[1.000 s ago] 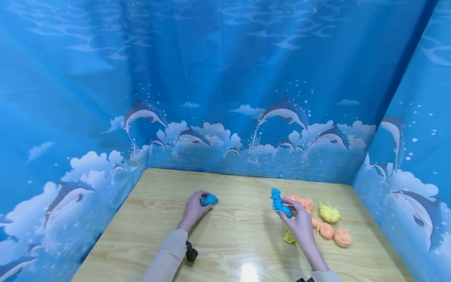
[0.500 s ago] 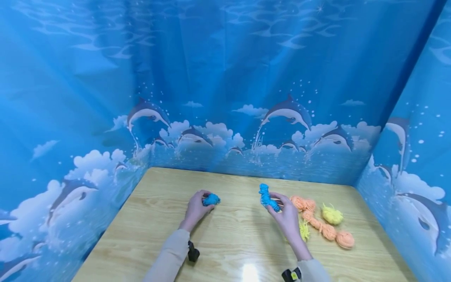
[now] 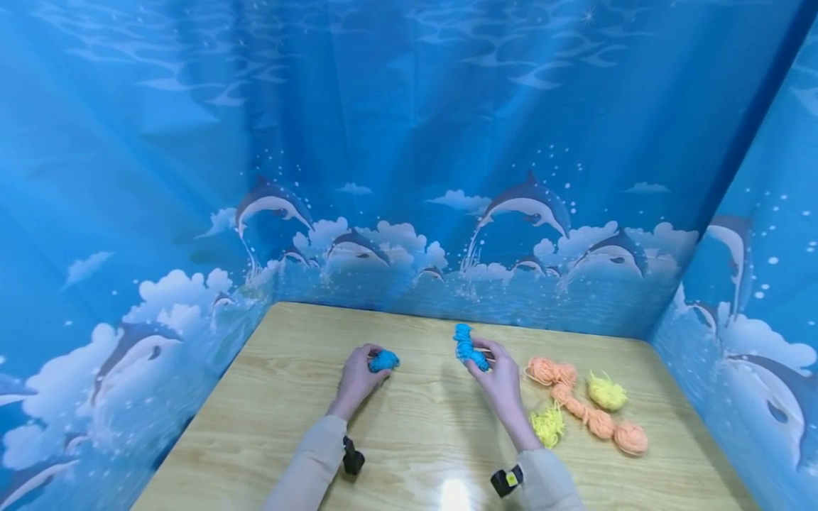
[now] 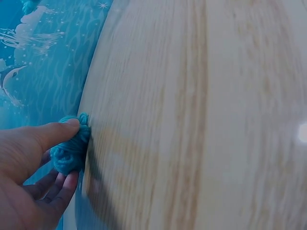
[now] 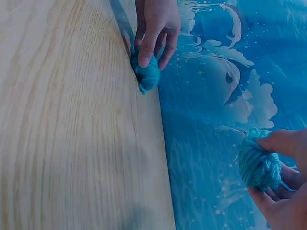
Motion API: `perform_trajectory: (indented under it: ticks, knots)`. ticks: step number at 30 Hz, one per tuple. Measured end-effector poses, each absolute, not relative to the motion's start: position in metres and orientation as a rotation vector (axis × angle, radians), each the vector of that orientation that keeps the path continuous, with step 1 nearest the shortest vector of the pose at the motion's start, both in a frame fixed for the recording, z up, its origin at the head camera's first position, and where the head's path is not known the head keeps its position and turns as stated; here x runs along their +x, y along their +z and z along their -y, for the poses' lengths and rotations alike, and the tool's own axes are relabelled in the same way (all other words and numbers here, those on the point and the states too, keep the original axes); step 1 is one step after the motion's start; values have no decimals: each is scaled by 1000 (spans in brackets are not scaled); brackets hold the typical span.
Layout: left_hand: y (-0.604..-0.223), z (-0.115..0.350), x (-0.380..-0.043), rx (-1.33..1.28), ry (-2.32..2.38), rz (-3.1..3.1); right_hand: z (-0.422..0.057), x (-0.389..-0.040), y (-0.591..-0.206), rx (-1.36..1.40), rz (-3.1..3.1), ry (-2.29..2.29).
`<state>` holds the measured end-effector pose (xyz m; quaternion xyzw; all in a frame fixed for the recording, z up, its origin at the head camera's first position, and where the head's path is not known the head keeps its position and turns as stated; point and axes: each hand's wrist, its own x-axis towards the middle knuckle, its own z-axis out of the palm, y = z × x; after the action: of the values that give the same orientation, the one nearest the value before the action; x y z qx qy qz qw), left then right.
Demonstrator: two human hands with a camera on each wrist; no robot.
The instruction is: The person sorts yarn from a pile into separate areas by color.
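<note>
On the table's left half, my left hand grips a small blue yarn ball between thumb and fingers. In the left wrist view the thumb lies over the top of that yarn ball, with fingertips beneath it. My right hand pinches a longer blue yarn bundle, raised above the table and made of joined lumps. The right wrist view shows the near end of this yarn bundle between thumb and fingers, with the left hand and its ball farther off.
To the right on the wooden table lies a chain of peach yarn balls, with more peach yarn at its far end. Two yellow yarn clumps lie on either side. A dolphin-print curtain encloses the table's back and sides.
My right hand has moved left with the blue yarn bundle, away from the peach yarn, uncovering the nearer yellow clump. My left hand stays in place with its yarn ball.
</note>
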<state>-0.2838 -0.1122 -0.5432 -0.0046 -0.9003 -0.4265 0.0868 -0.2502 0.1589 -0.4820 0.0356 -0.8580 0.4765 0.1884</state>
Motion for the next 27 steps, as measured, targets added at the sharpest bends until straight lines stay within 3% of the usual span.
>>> perform_trajectory:
  ticks: [27]
  knots:
    - [-541,114,-283,30,-1196,2699,-91,-286,-511,310,2583,1350]
